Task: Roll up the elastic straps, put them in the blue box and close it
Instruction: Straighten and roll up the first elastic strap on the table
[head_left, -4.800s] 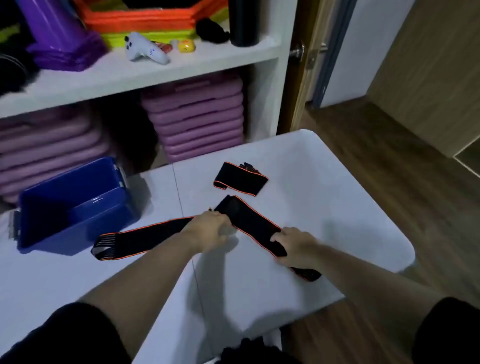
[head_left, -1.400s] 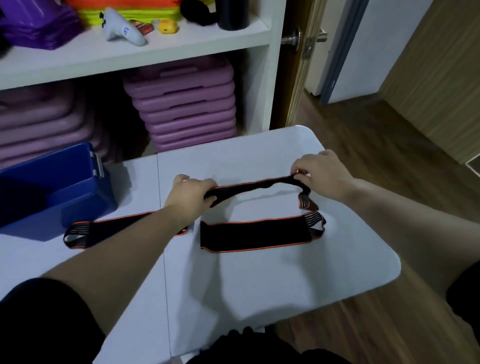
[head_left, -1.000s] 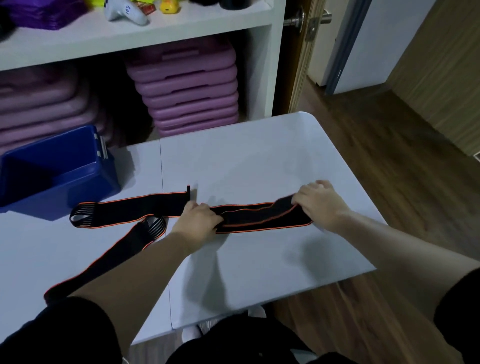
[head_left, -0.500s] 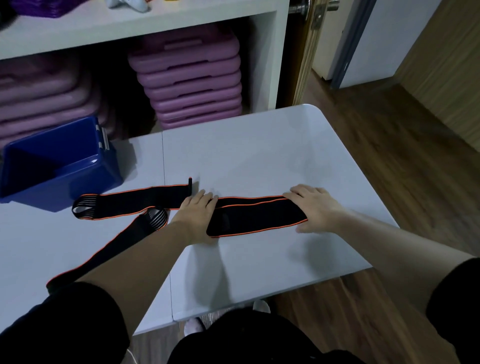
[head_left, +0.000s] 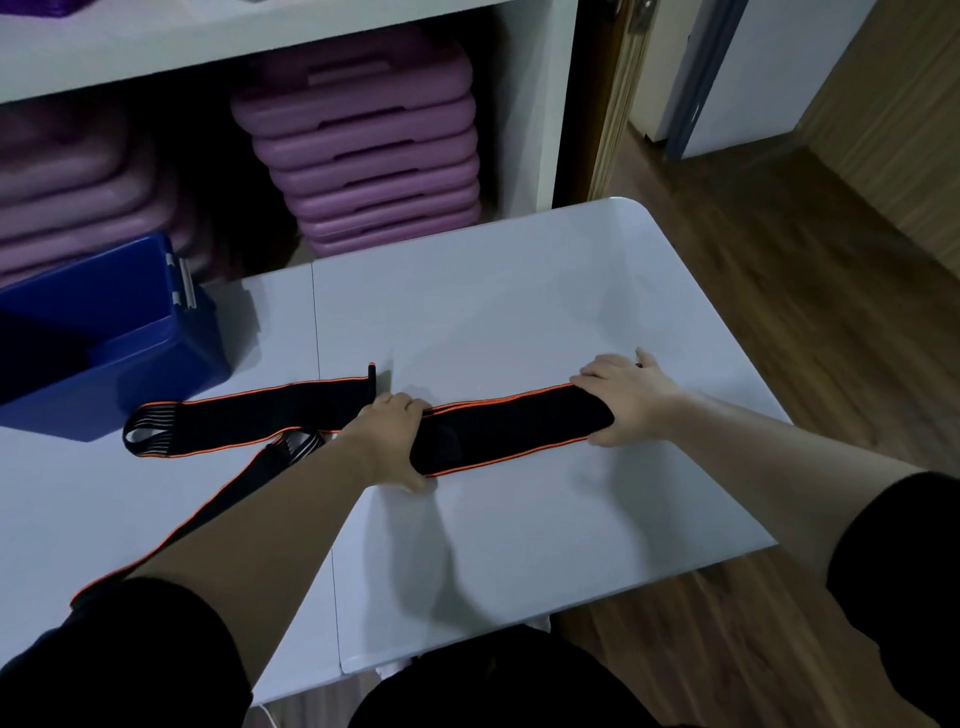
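— Where lying, the folded strap (head_left: 511, 434)?
— Flat on the white bench (head_left: 519, 312), well right of the blue box (head_left: 119, 358). Black, with orange edges, doubled over on itself.

— And the left hand (head_left: 392, 441)?
— Closed over the folded strap's end nearer the blue box, fingers curled over the far edge, thumb at the near edge. Pressed down on the cloth.

— The right hand (head_left: 626, 402)?
— At the other end, the one farthest from the blue box. Fingers wrapped over that end, thumb under or beside it; cannot tell exactly. Gripped on the strap, not spread apart.

— Any more straps?
— Yes. A second strap (head_left: 249, 415) just in front of the blue box, flat on the bench, with a striped grey loop at its end. A third strap (head_left: 208, 514) running from there diagonally toward the person, partly hidden under the left forearm. Cannot tell whether joined with the others or separate.

— The blue box itself?
— Open, standing at the bench's far left part, no strap visible inside. A white latch (head_left: 182, 283) on its right rim.

— Behind the blue box?
— A white shelf (head_left: 535, 104) holding stacked purple mats (head_left: 374, 145). Wooden floor (head_left: 810, 291) far to the right.
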